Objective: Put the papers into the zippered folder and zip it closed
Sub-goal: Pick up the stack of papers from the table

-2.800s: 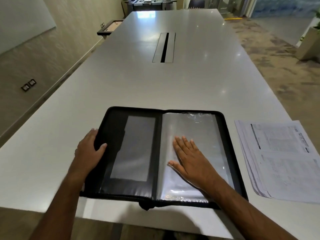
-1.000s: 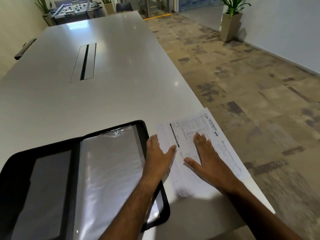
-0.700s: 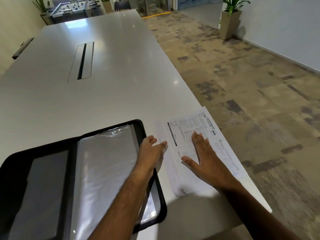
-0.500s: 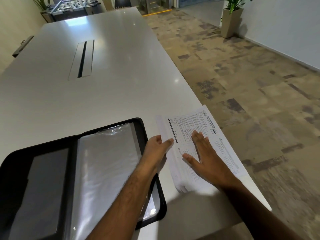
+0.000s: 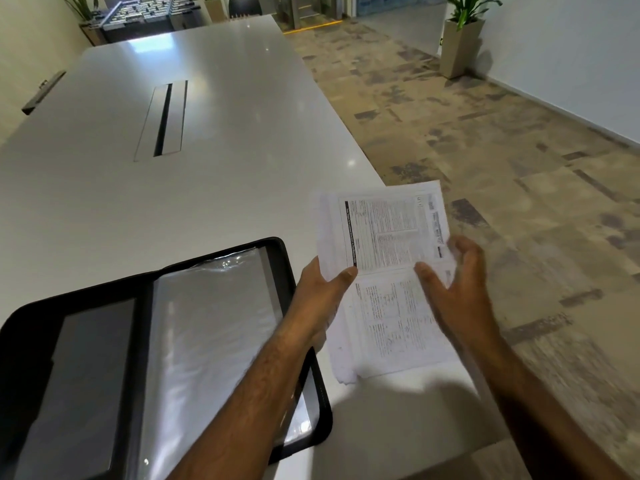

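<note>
Gripping printed papers (image 5: 388, 258) beside the glossy-sleeved black folder (image 5: 207, 327).

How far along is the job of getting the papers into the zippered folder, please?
Done: the zippered folder lies open on the table. In hand: the left hand pinches the papers at their left edge, and the right hand takes their right side. Left: sliding them in and zipping it shut.

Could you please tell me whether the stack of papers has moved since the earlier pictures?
Yes. The stack of papers has lifted at its far end off the table, gripped by the left hand and right hand.
</note>
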